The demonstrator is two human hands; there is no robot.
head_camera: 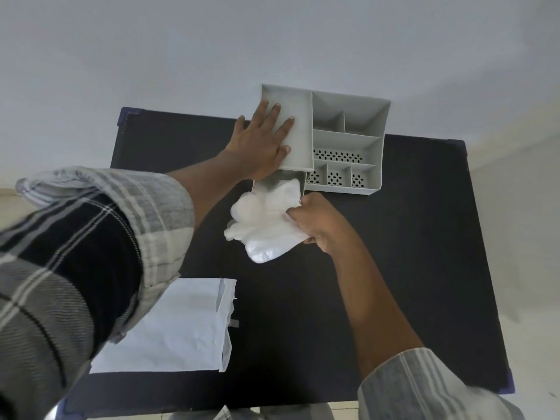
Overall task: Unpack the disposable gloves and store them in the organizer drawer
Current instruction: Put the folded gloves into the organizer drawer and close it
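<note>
Plaid sleeve [75,268] nearest; left hand [260,144] presses flat on the organizer [348,140]. Right hand [315,219] grips the gloves [263,225], partly inside the drawer [263,184]. Judged light, limp, slippery: hold the bunch mid-bundle.

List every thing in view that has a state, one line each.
Organizer: upright on the black table, top compartments empty.
Drawer: pulled open, partly filled with gloves.
Gloves: bunched white wad, half in the drawer, half out.
Packaging bag: lying flat on the table, opened at one end.
Left hand: flat, fingers straight, pressing on the organizer's top.
Right hand: gripping the gloves.
</note>
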